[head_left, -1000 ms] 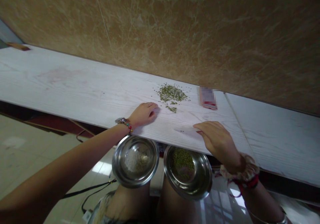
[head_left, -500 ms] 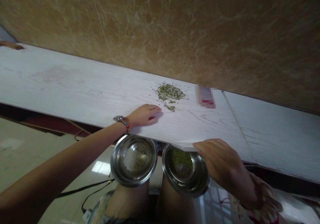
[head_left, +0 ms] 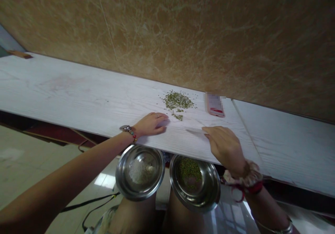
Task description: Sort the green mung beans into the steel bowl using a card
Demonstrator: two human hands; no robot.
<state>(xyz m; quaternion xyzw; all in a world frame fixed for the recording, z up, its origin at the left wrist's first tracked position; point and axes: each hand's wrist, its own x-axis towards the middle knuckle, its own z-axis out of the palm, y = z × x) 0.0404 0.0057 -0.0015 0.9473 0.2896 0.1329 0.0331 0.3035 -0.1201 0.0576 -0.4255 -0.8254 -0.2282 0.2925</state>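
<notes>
A pile of small green beans (head_left: 178,101) lies on the white wooden counter (head_left: 110,91), with a few strays around it. Just in front of the pile my left hand (head_left: 151,123) rests on the counter, fingers stretched out, holding nothing. My right hand (head_left: 225,144) pinches a thin, pale, card-like piece (head_left: 195,133) over the counter near its front edge. Below that edge, a steel bowl (head_left: 217,188) holding more green beans rests on my right leg. Beside it a second steel bowl (head_left: 119,178) contains white grains that look like rice.
A phone (head_left: 215,105), partly blurred out, lies at the back of the counter, right of the beans. The brown marbled wall (head_left: 167,35) rises behind. A wooden piece (head_left: 21,54) sits at the far left end. Dark cords (head_left: 90,202) hang at lower left.
My right hand dipped with the card-like piece to the edge above the bean bowl, then came back up over the counter. My left hand stays by the pile, its thumb now further from the fingers.
</notes>
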